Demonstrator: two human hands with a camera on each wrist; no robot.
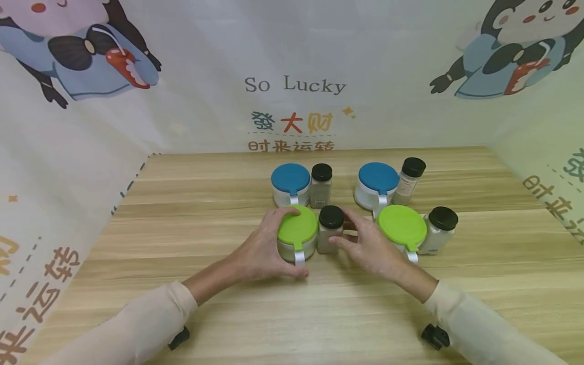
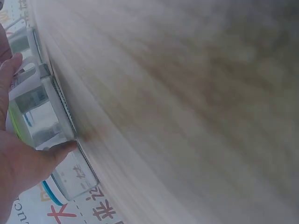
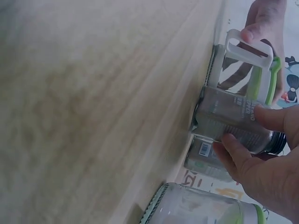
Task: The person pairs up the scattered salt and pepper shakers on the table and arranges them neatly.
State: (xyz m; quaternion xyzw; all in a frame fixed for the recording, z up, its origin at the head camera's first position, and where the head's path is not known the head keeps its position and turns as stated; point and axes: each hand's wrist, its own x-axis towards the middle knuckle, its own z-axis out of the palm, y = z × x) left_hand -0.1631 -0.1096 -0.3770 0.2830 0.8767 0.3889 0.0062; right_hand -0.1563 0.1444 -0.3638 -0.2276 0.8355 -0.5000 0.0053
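My left hand (image 1: 261, 249) grips a clear jar with a lime-green lid (image 1: 297, 226), thumb near its white handle (image 1: 299, 258) and fingers around the far side. In the left wrist view the thumb (image 2: 61, 150) lies along the glass wall. Just right of that jar stands a spice bottle with a black cap (image 1: 328, 237). My right hand (image 1: 376, 252) holds this bottle between thumb and fingers. From the right wrist view, the bottle (image 3: 222, 114) is upright on the table, close against the green-lidded jar. Its contents look grey-brown.
Behind them stand a blue-lidded jar (image 1: 290, 178) and a black-capped bottle (image 1: 321, 187). To the right are another blue-lidded jar (image 1: 377, 177), a tilted bottle with white contents (image 1: 407, 182), a second green-lidded jar (image 1: 401, 225) and another black-capped bottle (image 1: 440, 230). Printed cloth (image 1: 205, 76) surrounds the wooden table (image 1: 182, 203).
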